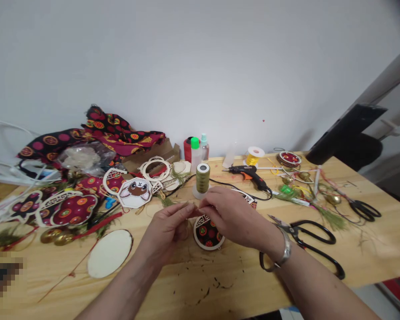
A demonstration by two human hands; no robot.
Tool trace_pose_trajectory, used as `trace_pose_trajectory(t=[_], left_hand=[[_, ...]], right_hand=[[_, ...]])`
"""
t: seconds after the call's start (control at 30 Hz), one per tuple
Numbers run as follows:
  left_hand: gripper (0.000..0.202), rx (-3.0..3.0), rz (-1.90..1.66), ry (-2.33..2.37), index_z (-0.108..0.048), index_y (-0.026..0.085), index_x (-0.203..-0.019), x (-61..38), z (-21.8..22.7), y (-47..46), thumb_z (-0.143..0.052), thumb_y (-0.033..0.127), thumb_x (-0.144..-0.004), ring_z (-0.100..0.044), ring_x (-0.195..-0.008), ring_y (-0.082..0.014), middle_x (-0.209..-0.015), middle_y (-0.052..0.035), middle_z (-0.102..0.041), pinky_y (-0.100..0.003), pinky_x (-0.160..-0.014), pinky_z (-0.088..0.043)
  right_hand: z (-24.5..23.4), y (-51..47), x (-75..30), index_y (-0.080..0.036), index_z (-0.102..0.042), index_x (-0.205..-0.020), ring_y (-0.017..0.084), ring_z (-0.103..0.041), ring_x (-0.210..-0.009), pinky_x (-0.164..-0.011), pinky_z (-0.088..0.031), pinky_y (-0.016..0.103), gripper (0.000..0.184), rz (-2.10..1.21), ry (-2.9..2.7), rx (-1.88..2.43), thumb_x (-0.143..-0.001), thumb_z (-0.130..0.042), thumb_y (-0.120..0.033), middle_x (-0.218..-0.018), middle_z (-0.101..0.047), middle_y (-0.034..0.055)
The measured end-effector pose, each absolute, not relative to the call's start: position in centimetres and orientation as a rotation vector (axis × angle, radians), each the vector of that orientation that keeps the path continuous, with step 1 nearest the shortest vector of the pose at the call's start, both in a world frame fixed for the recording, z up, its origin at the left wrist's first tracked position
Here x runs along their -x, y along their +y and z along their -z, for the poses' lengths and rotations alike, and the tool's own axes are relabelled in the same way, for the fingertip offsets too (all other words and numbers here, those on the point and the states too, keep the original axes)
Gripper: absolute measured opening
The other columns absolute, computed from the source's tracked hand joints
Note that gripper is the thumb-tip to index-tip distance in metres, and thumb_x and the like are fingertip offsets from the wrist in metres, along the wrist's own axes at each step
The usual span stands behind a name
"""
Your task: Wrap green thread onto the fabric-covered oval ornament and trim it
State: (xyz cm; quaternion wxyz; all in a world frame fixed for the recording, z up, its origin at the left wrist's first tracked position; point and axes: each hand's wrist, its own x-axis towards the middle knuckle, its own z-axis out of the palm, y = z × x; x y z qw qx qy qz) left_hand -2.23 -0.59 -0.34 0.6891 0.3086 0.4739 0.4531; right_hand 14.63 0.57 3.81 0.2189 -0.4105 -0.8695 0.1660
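My left hand [168, 229] and my right hand [231, 213] meet fingertip to fingertip above the wooden table [240, 284]. Both pinch something thin between them, too small to name. Just below the fingers lies a round ornament [207, 233] of dark red patterned fabric in a pale fretwork frame. A spool of olive-gold thread [202, 178] stands upright right behind my hands. A silver bracelet [286, 251] sits on my right wrist.
Large black scissors [315, 249] lie right of my right arm, smaller ones [365, 209] farther right. A hot glue gun [251, 174], bottles [195, 154] and a yellow wire reel [254, 156] stand at the back. Fabric [96, 133], ornaments and an oval blank [110, 253] crowd the left.
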Motion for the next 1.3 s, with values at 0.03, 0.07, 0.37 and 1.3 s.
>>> trace_pose_trajectory(t=[0.03,0.07,0.37,1.3], left_hand=[[0.022,-0.695,-1.01,1.067,-0.069,0.011,-0.071,2.2,0.4,-0.6,-0.074,0.032,-0.067,-0.02,-0.039,-0.0014,-0.055,-0.0001,-0.058,-0.02,-0.038,-0.012],[0.022,-0.699,-1.007,1.07,-0.068,0.011,-0.07,2.2,0.4,-0.5,-0.073,0.032,-0.067,-0.021,-0.039,-0.001,-0.06,-0.0024,-0.062,-0.02,-0.038,-0.012],[0.022,-0.691,-1.014,1.036,-0.062,0.013,-0.062,2.2,0.6,-0.8,-0.075,0.03,-0.066,-0.027,-0.04,-0.0028,-0.043,0.0074,-0.039,-0.019,-0.039,-0.016],[0.021,-0.604,-1.033,1.003,-0.062,0.013,-0.062,2.6,0.8,-0.4,-0.075,0.03,-0.067,-0.024,-0.04,-0.0024,-0.046,0.0069,-0.043,-0.018,-0.038,-0.015]], right_hand=[[-3.7,0.6,-14.7,-0.014,-0.058,-0.079,0.013,-0.05,-0.077,-0.071,-0.036,0.026,0.014,-0.45,-2.401,1.145,-0.088,-0.047,-0.016,-0.079,-0.058,0.0032],[-3.6,0.7,-14.7,-0.014,-0.058,-0.079,0.014,-0.05,-0.077,-0.071,-0.037,0.026,0.014,-0.444,-2.397,1.151,-0.088,-0.047,-0.016,-0.08,-0.058,0.0032],[-3.2,1.0,-14.6,-0.014,-0.06,-0.078,0.013,-0.051,-0.076,-0.07,-0.037,0.025,0.015,-0.484,-2.31,1.141,-0.088,-0.049,-0.017,-0.078,-0.06,0.0028],[-1.0,1.8,-13.5,-0.015,-0.07,-0.068,0.009,-0.054,-0.057,-0.056,-0.04,0.021,0.01,-1.178,-1.844,1.271,-0.075,-0.062,-0.018,-0.062,-0.065,-0.001]])
